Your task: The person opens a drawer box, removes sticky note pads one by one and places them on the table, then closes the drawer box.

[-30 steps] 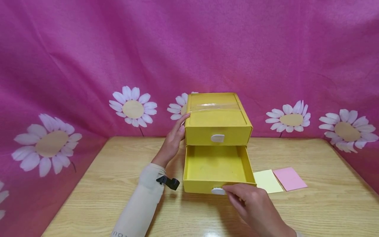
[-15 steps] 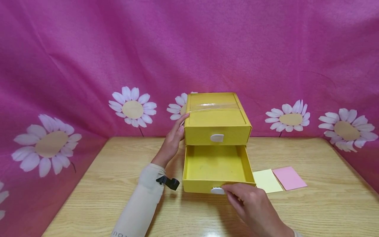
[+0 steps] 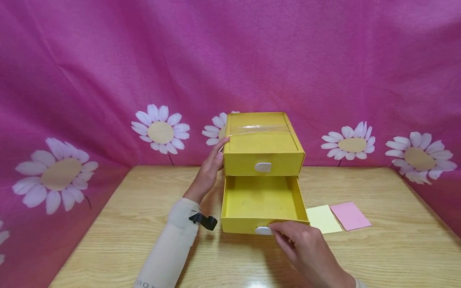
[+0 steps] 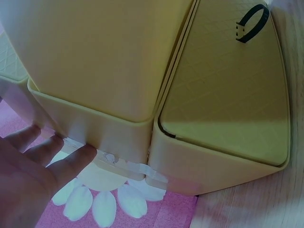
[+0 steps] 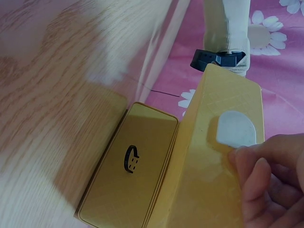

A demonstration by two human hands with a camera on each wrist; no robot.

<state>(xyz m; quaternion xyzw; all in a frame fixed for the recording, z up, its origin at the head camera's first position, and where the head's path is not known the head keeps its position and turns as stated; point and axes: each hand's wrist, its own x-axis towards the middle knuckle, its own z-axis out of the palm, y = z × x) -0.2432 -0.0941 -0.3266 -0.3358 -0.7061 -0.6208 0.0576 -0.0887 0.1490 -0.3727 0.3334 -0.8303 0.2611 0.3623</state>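
A yellow drawer box (image 3: 264, 143) stands on the wooden table, clear tape across its top. Its upper drawer (image 3: 241, 165) is in, while the one below (image 3: 239, 225) is pulled far out, showing its bare yellow floor. My right hand (image 3: 309, 249) pinches the edge of the white tab (image 5: 236, 128) on that pulled-out drawer, thumb and forefinger together. On the box's left side rests my left hand (image 3: 206, 175), fingers extended and fingertips (image 4: 88, 149) on the yellow wall. Both wrist views show a lower front with a black ring pull (image 5: 130, 159), hidden from the head view.
Right of the pulled-out drawer lie a pale yellow paper square (image 3: 325, 219) and a pink one (image 3: 350, 216), side by side. Behind the table (image 3: 389, 256) hangs a pink cloth (image 3: 230, 60) with large white flowers. A black strap (image 3: 203, 221) sticks out from the left sleeve.
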